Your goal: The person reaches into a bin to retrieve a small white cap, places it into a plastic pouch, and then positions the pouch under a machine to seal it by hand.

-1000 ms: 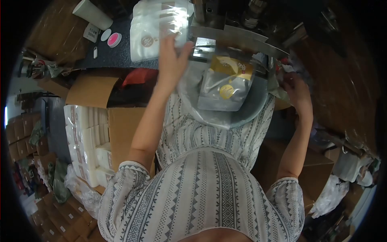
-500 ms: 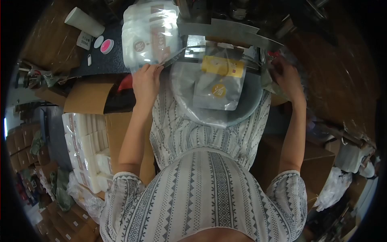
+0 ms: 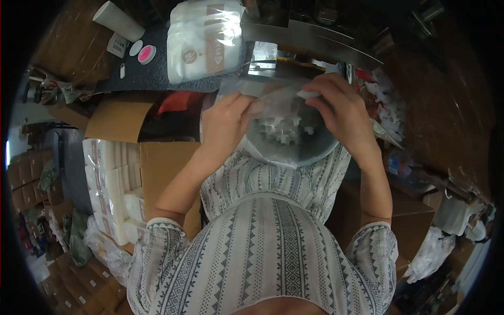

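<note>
Over a round grey basin [image 3: 321, 148] on my lap, my left hand [image 3: 227, 123] pinches the left side of a clear plastic bag [image 3: 278, 97]. My right hand [image 3: 341, 113] is at the bag's right side, its thumb and fingers closed round a small white piece [image 3: 306, 95]. Several small white pieces [image 3: 283, 130] show in the basin through the clear plastic. A stack of white packs [image 3: 206, 44] with brown labels lies on the dark table behind my left hand.
An open cardboard box [image 3: 114, 118] stands at the left, above white packs [image 3: 107, 184] in another box. A white cup [image 3: 118, 22] and a pink round tin [image 3: 146, 54] are at the upper left. A metal machine edge [image 3: 336, 43] runs along the back.
My left hand has moved right, off the stack of packs. My right hand has come left from the far right to over the basin. The yellow-labelled bag no longer lies over the basin.
</note>
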Action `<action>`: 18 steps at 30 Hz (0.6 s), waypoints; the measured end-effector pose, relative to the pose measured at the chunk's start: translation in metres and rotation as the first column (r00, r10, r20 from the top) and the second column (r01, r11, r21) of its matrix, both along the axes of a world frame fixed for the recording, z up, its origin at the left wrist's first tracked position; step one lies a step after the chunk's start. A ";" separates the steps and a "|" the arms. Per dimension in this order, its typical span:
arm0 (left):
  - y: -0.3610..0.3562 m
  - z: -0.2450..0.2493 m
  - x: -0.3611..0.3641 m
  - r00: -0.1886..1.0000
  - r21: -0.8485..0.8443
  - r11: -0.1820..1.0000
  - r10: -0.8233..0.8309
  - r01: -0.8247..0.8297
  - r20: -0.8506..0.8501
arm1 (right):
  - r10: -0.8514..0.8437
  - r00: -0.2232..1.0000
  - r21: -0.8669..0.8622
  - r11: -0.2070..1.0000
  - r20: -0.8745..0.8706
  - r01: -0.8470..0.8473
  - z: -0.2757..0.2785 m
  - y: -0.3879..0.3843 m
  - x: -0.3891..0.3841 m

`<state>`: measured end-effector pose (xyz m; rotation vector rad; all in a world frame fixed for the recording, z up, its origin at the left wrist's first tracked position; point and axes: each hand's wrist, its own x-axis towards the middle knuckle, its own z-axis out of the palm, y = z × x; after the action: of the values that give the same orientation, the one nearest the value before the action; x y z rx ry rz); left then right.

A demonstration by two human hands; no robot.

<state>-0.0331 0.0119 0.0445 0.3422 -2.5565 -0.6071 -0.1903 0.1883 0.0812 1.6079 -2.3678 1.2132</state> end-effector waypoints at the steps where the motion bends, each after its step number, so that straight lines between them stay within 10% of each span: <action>1: 0.001 -0.002 -0.001 1.000 -0.001 1.000 0.002 -0.002 0.003 | 0.046 0.998 0.009 0.999 0.046 -0.046 -0.001 -0.002 0.001; 5: 0.009 -0.022 -0.012 0.982 0.151 0.977 -0.162 0.147 0.093 | 0.049 0.944 0.073 0.994 0.325 -0.076 0.000 0.001 -0.004; 11: 0.011 -0.023 -0.019 0.989 0.186 0.978 -0.111 0.093 0.092 | -0.082 0.994 0.213 0.975 0.075 0.064 0.004 0.020 -0.013; 16: 0.014 -0.034 -0.023 0.963 0.196 0.953 -0.252 0.230 0.094 | 0.020 0.962 0.136 0.989 0.273 -0.060 -0.008 0.011 -0.011; 18: 0.016 -0.038 -0.031 0.936 0.565 0.799 -0.329 0.206 0.125 | -0.025 0.944 0.108 0.994 0.330 -0.011 -0.014 0.009 -0.014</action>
<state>-0.0638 0.0280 0.0060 0.2373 -2.6115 -1.4992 -0.2040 0.1969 0.0677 1.5256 -2.6766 1.4822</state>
